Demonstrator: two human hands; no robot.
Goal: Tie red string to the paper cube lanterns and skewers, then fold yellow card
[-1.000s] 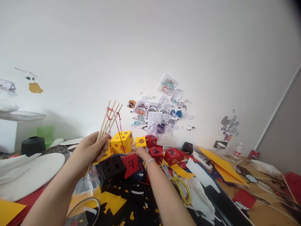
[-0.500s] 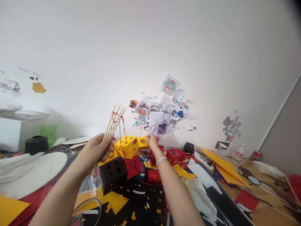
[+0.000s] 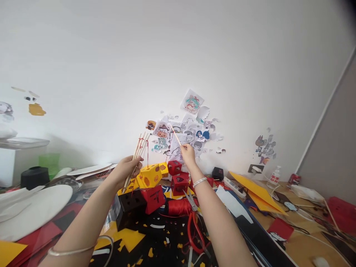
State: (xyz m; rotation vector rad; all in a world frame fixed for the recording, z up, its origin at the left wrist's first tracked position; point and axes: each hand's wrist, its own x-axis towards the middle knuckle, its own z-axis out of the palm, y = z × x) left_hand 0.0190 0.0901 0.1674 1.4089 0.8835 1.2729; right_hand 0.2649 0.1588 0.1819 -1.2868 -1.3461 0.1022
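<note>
My left hand (image 3: 128, 170) is closed around several thin wooden sticks (image 3: 140, 145), which fan apart at the top and have red string wound on them. Raised to the right, my right hand (image 3: 188, 153) grips a single wooden stick (image 3: 176, 136) tilted up and left, with red string near its tip. Red strings run down from the sticks to a yellow paper box (image 3: 149, 176) with cut-out shapes and a smaller yellow box (image 3: 163, 169). Below my left hand sit a black box (image 3: 131, 204) and a red box (image 3: 152, 199). More red boxes (image 3: 179, 184) stand below my right hand.
Red-handled scissors (image 3: 193, 229) lie beside a spool of red string (image 3: 179, 207). Yellow and white paper scraps litter the black surface. White round sheets (image 3: 41, 207) are at left; orange card (image 3: 257, 194), a power strip (image 3: 234, 187) and a bottle (image 3: 275, 176) at right.
My right hand has come up from among the boxes and now holds one stick aloft. The scissors and more red boxes are uncovered. The view has shifted slightly right.
</note>
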